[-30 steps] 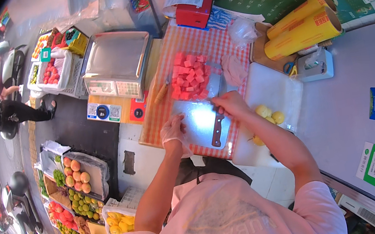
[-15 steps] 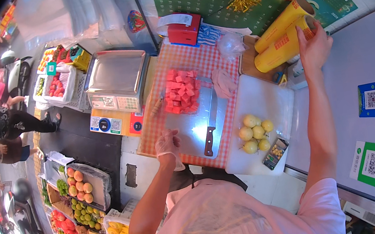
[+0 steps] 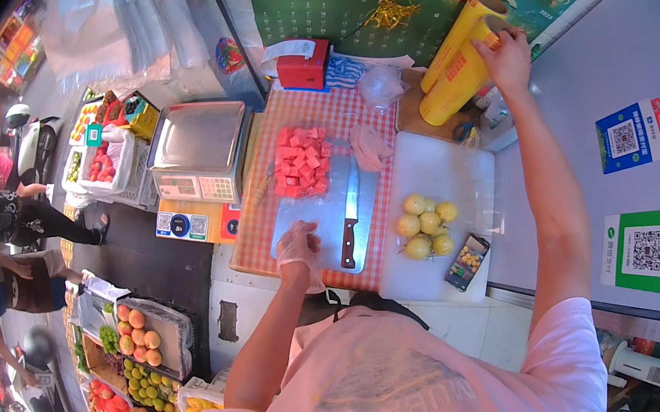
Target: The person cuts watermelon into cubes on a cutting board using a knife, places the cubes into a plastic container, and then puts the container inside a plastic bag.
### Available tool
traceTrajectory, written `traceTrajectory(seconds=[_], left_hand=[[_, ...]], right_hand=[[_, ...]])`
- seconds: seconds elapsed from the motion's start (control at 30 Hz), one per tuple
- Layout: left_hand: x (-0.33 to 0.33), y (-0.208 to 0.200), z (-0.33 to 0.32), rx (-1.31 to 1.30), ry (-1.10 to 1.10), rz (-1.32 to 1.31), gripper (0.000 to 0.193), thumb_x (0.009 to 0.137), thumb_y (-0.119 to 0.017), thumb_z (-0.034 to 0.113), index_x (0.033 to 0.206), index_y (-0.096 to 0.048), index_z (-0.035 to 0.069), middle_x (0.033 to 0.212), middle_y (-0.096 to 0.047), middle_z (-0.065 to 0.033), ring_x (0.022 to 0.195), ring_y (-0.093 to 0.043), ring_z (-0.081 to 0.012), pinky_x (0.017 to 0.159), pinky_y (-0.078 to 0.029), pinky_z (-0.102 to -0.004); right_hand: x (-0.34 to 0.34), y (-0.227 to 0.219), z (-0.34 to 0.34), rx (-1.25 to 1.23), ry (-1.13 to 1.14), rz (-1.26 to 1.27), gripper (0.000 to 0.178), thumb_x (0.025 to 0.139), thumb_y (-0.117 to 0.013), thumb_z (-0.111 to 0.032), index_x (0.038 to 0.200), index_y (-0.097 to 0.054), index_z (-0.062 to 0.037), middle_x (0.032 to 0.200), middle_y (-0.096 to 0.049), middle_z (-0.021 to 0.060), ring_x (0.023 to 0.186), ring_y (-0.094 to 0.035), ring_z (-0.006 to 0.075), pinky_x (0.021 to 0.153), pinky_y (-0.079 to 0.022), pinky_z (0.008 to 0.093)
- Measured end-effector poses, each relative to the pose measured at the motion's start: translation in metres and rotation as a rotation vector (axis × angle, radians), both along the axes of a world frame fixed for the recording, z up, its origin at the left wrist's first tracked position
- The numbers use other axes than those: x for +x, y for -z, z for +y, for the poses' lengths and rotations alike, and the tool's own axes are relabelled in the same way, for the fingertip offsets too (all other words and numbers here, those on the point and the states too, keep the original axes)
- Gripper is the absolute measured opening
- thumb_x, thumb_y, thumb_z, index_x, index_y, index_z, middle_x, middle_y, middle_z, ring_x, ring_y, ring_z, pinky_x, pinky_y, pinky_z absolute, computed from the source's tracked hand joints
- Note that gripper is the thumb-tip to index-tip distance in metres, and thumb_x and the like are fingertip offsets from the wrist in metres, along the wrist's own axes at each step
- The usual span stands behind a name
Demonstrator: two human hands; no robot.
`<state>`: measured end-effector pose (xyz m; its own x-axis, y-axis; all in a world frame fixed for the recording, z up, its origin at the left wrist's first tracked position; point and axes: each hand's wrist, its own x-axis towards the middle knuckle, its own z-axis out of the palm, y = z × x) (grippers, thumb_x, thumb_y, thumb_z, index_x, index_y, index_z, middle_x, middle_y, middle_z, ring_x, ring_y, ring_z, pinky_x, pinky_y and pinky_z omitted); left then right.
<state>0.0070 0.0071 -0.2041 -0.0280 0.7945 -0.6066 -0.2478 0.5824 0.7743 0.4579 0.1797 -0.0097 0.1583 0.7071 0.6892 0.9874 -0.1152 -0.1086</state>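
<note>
My right hand [image 3: 506,62] is stretched to the far right, its fingers wrapped round the upper end of the nearer yellow roll of cling film [image 3: 454,83]. A second yellow roll [image 3: 455,38] leans just behind it. My left hand [image 3: 299,248], in a thin clear plastic glove, hovers at the near left edge of a metal tray [image 3: 324,223]. Its fingers are loosely bent, with nothing seen in them. Cubes of red fruit, like watermelon [image 3: 302,162], are heaped at the tray's far end. A knife [image 3: 349,225] with a brown handle lies along its right side.
Left of the checked cloth [image 3: 259,205] stands a weighing scale [image 3: 201,149]. Yellow round fruits [image 3: 423,225] and a phone [image 3: 467,261] lie on a white board [image 3: 396,282]. A crumpled pink cloth [image 3: 371,150] and red printer [image 3: 304,67] sit farther back. Fruit crates [image 3: 157,316] and people fill the left.
The view has shifted, so the counter sits farther left in the picture. My right hand keeps its hold at the top of the nearer roll. My left hand stays by the tray's near edge.
</note>
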Motion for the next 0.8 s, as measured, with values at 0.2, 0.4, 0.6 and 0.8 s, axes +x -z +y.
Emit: traceTrajectory(seconds=[0.2, 0.4, 0.6, 0.8], left_hand=[[-0.004, 0.004, -0.016, 0.012, -0.028, -0.006, 0.032, 0.096, -0.055, 0.028, 0.092, -0.067, -0.001, 0.066, -0.056, -0.0048, 0.056, -0.050, -0.0122, 0.053, -0.041, -0.0268], [-0.015, 0.007, -0.019, -0.038, -0.019, 0.034, 0.035, 0.097, -0.052, 0.030, 0.092, -0.067, -0.001, 0.064, -0.056, -0.0043, 0.055, -0.050, -0.0118, 0.051, -0.040, -0.0266], [-0.037, 0.015, -0.011, -0.056, 0.018, 0.163, 0.035, 0.098, -0.052, 0.031, 0.093, -0.069, 0.000, 0.063, -0.057, -0.0028, 0.054, -0.051, -0.0109, 0.049, -0.039, -0.0258], [-0.068, 0.023, 0.003, -0.058, -0.026, 0.146, 0.033, 0.098, -0.050, 0.030, 0.096, -0.067, 0.002, 0.066, -0.059, -0.0028, 0.055, -0.053, -0.0095, 0.048, -0.041, -0.0244]], right_hand=[[-0.045, 0.001, -0.011, 0.189, -0.104, -0.159, 0.036, 0.077, -0.076, -0.027, 0.103, -0.067, -0.0042, 0.120, -0.053, 0.0174, 0.115, -0.049, 0.0385, 0.096, -0.040, 0.0496], [-0.115, 0.086, 0.016, -0.036, -0.379, -0.089, 0.015, 0.077, -0.069, -0.015, 0.089, -0.067, -0.0060, 0.104, -0.061, 0.0127, 0.104, -0.056, 0.0318, 0.087, -0.046, 0.0409], [-0.164, 0.215, 0.064, -0.588, -0.503, -0.122, 0.013, 0.081, -0.061, -0.017, 0.084, -0.070, -0.0081, 0.086, -0.066, 0.0103, 0.094, -0.063, 0.0281, 0.079, -0.052, 0.0375], [-0.200, 0.285, 0.119, -0.939, -0.492, 0.194, 0.017, 0.083, -0.053, -0.015, 0.084, -0.069, -0.0075, 0.088, -0.067, 0.0123, 0.091, -0.066, 0.0274, 0.075, -0.053, 0.0388]])
